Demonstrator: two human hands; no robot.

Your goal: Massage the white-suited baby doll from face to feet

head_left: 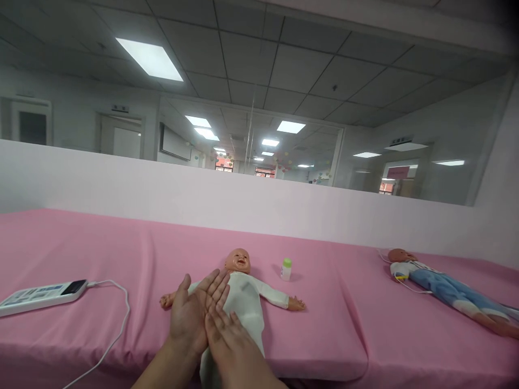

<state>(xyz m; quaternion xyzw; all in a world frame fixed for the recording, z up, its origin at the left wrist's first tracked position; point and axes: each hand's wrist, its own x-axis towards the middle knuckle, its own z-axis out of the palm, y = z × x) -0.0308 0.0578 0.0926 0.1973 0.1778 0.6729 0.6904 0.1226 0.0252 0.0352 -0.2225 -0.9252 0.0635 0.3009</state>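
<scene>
Lying on its back near the front edge of the pink-covered desk (101, 243), a baby doll (247, 297) in a white garment is seen with its arms spread wide and its head pointing to twelve o'clock. The left hand (194, 313) is held over the doll's chest, palm turned up, fingers straight and together, so its grip is released and nothing is grasped. The right hand (231, 337) is laid flat just at five o'clock of the left, its fingertips resting against the left palm, and its grip is likewise released. Whether either hand actually touches the doll's garment cannot be told. A small white bottle with a green cap (286, 268) is stood upright at two o'clock of the doll, near its head. A white device (40, 296) with a trailing cable (117, 313) is lain at nine o'clock, well apart. A second doll in blue clothes (446, 292) is lain at three o'clock.
</scene>
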